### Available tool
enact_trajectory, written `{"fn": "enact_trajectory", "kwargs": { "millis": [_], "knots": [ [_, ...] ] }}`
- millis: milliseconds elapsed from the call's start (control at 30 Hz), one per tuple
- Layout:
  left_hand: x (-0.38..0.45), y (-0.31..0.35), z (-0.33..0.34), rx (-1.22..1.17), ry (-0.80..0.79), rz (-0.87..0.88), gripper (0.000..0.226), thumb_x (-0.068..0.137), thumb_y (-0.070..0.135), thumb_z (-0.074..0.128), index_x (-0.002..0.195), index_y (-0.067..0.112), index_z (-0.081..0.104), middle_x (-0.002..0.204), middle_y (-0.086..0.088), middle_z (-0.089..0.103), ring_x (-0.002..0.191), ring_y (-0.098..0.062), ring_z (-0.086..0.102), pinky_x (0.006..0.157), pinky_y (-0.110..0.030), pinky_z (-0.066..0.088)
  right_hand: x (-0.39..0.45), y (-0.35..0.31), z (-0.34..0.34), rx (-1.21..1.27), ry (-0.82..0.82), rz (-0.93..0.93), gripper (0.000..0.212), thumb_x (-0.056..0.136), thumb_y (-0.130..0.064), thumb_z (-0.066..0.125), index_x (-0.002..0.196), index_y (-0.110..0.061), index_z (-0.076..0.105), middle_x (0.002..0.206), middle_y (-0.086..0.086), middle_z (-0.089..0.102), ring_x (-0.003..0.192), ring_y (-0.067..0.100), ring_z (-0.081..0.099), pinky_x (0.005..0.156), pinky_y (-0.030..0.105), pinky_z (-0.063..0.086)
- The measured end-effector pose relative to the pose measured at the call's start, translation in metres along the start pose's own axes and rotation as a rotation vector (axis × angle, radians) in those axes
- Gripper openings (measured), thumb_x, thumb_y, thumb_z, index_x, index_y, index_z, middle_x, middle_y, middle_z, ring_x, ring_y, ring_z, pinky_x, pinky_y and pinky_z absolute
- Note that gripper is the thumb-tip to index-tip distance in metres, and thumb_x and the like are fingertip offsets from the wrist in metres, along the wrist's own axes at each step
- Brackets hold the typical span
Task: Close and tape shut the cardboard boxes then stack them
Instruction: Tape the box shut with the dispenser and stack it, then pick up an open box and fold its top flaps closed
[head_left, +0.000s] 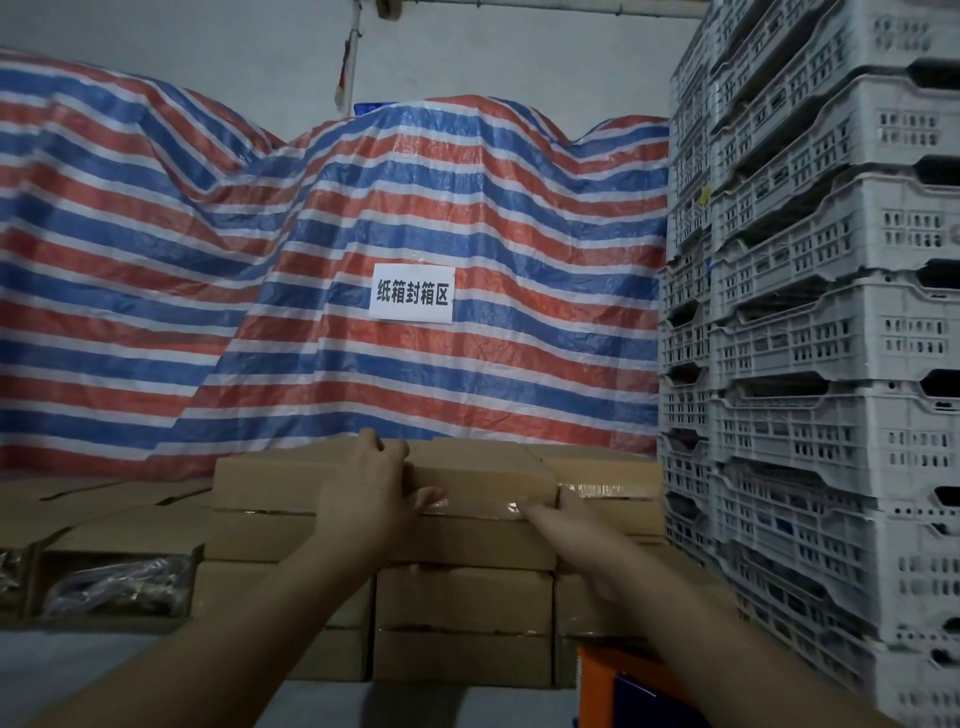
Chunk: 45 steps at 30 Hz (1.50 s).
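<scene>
A striped tarp (415, 208) hangs behind; one tall stack of grey crates (810, 364) stands right. Sealed brown boxes form three columns, four visible layers. The top middle box (483, 475) is taped along its front. The left hand (363, 499) grips its left corner; the right hand (566, 535), fingers straight, presses the tape.

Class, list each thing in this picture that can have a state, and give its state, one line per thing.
Top middle box: closed, taped, on the stack.
Left hand: fingers curled over the box's left corner.
Right hand: fingers straight, pressing the box front.
Open boxes: untaped, bagged contents showing.
Tape dispenser: set down, unused.
Grey crates: stacked.
Striped tarpaulin: draped over goods.
Paper sign: stuck on the tarpaulin.
</scene>
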<state>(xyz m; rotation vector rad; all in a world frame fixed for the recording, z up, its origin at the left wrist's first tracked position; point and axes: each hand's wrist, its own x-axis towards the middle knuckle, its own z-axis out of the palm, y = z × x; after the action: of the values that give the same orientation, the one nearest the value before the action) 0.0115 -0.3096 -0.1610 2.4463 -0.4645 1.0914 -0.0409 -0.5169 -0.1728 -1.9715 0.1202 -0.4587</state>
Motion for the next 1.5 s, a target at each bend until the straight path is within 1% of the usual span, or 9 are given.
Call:
{"fn": "enact_trajectory", "kwargs": {
  "millis": [367,567,733,867,933,1067,1167,1267,1500],
  "knots": [
    [-0.011,-0.010,-0.018,0.024,0.050,0.095,0.037,0.098,0.041,0.051,0.130,0.025,0.044,0.128,0.002,0.041,0.098,-0.010,0.050,0.072,-0.021,0.050,0.003,-0.001,0.008,-0.089,0.223,-0.072,0.046,0.101,-0.044,0.051,0.137,-0.017,0.043,0.107,-0.007,0.048,0.087,0.007,0.049,0.071,0.027,0.043],
    [-0.024,-0.046,-0.055,0.035,0.184,0.165,0.022,0.103,0.037,0.039,0.108,0.024,0.056,0.105,0.006,0.057,0.082,-0.008,0.056,0.070,-0.028,0.052,-0.013,-0.027,0.022,-0.280,0.401,-0.317,0.033,0.098,-0.029,0.056,0.129,-0.019,0.050,0.119,-0.009,0.039,0.107,0.011,0.046,0.084,0.028,0.042],
    [-0.035,-0.080,-0.093,0.024,0.223,0.165,0.034,0.103,0.037,0.041,0.073,0.026,0.054,0.064,0.007,0.052,0.057,-0.005,0.051,0.058,-0.026,0.048,-0.031,-0.067,0.054,-0.323,0.454,-0.530,0.012,0.097,-0.032,0.058,0.103,-0.033,0.049,0.098,-0.020,0.045,0.102,0.010,0.050,0.091,0.031,0.046],
    [-0.046,-0.114,-0.125,0.058,0.221,0.129,0.043,0.102,0.044,0.037,0.065,0.028,0.051,0.055,0.006,0.051,0.049,-0.005,0.049,0.052,-0.019,0.038,-0.041,-0.103,0.089,-0.286,0.344,-0.632,0.010,0.098,-0.033,0.056,0.105,-0.032,0.049,0.101,-0.018,0.046,0.096,0.005,0.052,0.078,0.019,0.043],
    [-0.051,-0.133,-0.136,0.074,0.215,0.085,0.044,0.101,0.047,0.035,0.066,0.028,0.053,0.056,0.007,0.053,0.050,-0.004,0.052,0.054,-0.021,0.044,-0.045,-0.118,0.110,-0.288,0.279,-0.669,0.009,0.099,-0.031,0.057,0.105,-0.032,0.050,0.099,-0.021,0.047,0.092,0.003,0.052,0.070,0.011,0.037],
    [-0.063,-0.179,-0.143,0.091,0.231,0.052,0.027,0.100,0.042,0.042,0.080,0.032,0.057,0.066,0.011,0.055,0.059,0.000,0.055,0.060,-0.017,0.047,-0.051,-0.136,0.156,-0.361,0.149,-0.760,0.008,0.100,-0.029,0.053,0.107,-0.028,0.054,0.106,-0.012,0.053,0.099,0.008,0.054,0.082,0.022,0.048],
    [-0.071,-0.215,-0.136,0.115,0.227,0.021,0.019,0.098,0.039,0.048,0.082,0.034,0.056,0.066,0.013,0.053,0.059,0.003,0.052,0.056,-0.013,0.037,-0.051,-0.141,0.193,-0.418,0.059,-0.820,0.008,0.097,-0.032,0.051,0.093,-0.038,0.047,0.097,-0.022,0.047,0.091,0.003,0.051,0.072,0.016,0.040],
    [-0.078,-0.255,-0.124,0.178,0.209,-0.078,0.041,0.099,0.043,0.046,0.061,0.030,0.051,0.052,0.009,0.050,0.047,-0.002,0.050,0.048,-0.018,0.036,-0.045,-0.145,0.236,-0.451,0.000,-0.841,0.008,0.099,-0.031,0.051,0.092,-0.035,0.050,0.097,-0.016,0.050,0.090,0.008,0.054,0.078,0.026,0.051],
    [-0.096,-0.340,-0.105,0.233,0.201,-0.297,0.061,0.098,0.052,0.041,0.046,0.021,0.044,0.039,0.003,0.041,0.034,-0.008,0.040,0.037,-0.018,0.020,-0.024,-0.148,0.343,-0.525,-0.163,-0.929,0.010,0.093,-0.029,0.053,0.086,-0.035,0.048,0.095,-0.013,0.049,0.090,0.008,0.050,0.080,0.030,0.045]
  ]
}}
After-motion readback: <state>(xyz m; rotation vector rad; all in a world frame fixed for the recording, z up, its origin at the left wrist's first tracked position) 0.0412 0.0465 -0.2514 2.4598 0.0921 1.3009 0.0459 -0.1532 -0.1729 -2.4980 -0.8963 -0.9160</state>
